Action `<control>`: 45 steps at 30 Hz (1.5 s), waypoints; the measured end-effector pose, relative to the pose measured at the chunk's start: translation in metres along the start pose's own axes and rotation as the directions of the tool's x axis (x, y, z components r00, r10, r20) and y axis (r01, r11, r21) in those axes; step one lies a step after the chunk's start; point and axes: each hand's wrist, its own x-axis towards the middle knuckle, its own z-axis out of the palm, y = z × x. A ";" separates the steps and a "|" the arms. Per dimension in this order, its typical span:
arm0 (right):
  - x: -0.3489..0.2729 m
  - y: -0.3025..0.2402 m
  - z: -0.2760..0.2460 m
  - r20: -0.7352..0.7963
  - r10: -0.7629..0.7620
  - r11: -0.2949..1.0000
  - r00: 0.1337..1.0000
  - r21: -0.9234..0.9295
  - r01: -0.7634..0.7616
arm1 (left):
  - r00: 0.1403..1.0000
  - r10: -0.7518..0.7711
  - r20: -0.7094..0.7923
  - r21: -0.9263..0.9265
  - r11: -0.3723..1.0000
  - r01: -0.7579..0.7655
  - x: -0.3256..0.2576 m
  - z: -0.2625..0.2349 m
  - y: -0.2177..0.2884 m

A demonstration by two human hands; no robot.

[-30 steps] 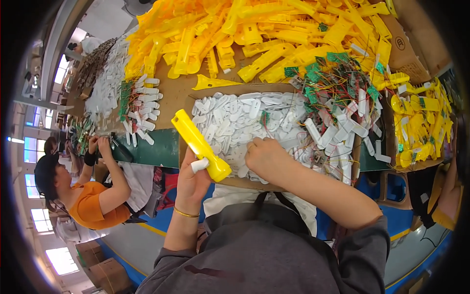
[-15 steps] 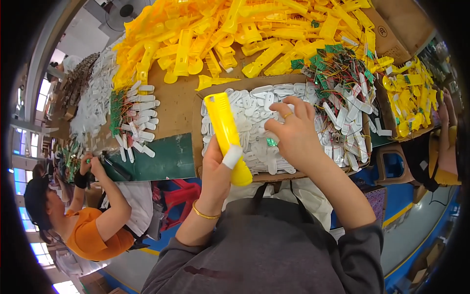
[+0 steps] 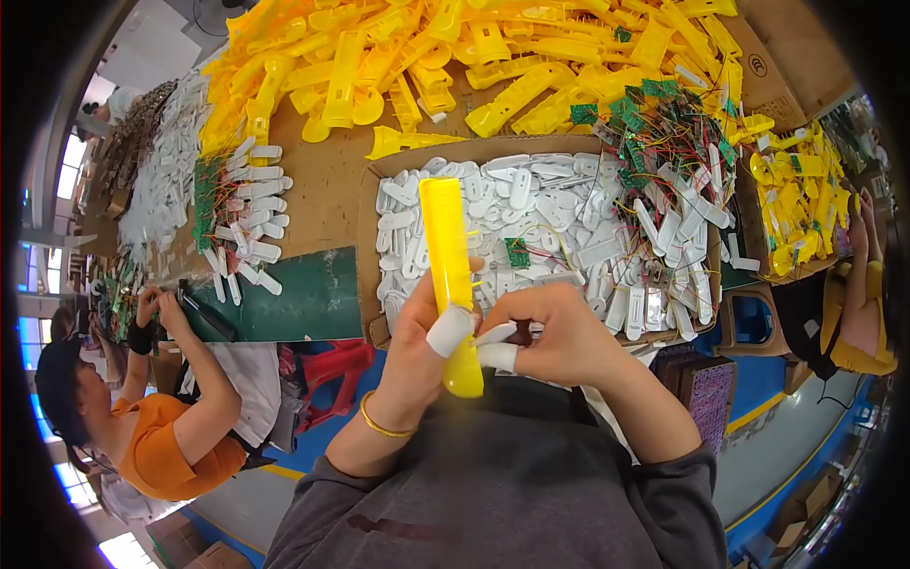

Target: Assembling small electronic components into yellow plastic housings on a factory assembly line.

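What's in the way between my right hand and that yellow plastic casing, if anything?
Nothing visible except small white pieces, perhaps partly finger wraps, at the tips of the right hand, beside the yellow plastic casing that the left hand holds. I can't tell whether they touch it.

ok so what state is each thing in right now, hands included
Long yellow plastic casing, held
Bare left hand, closed on the casing
Bare right hand, half curled beside the casing, whether it holds anything unclear
Brown cardboard box, open-topped, holding flat white plastic pieces
Small green circuit board, lying on those pieces
Yellow plastic shells, heaped loose
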 end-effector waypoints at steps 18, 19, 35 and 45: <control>-0.013 0.005 0.004 -0.018 0.399 0.694 0.917 0.660 -0.289 | 0.983 -0.174 0.052 0.063 0.983 0.171 0.008 0.009 -0.023; -0.014 0.005 0.009 -0.063 0.419 0.683 0.906 0.680 -0.268 | 0.987 -0.155 0.052 0.131 0.980 0.147 0.008 0.009 -0.022; 0.044 0.067 -0.053 0.180 -0.230 0.669 0.956 -0.684 0.290 | 0.954 -0.282 -0.103 -0.247 0.936 0.250 -0.002 -0.008 0.003; -0.001 0.029 -0.020 -0.404 -0.348 0.896 0.846 -0.407 0.174 | 0.974 0.167 -0.152 0.234 0.964 -0.129 0.011 0.030 -0.001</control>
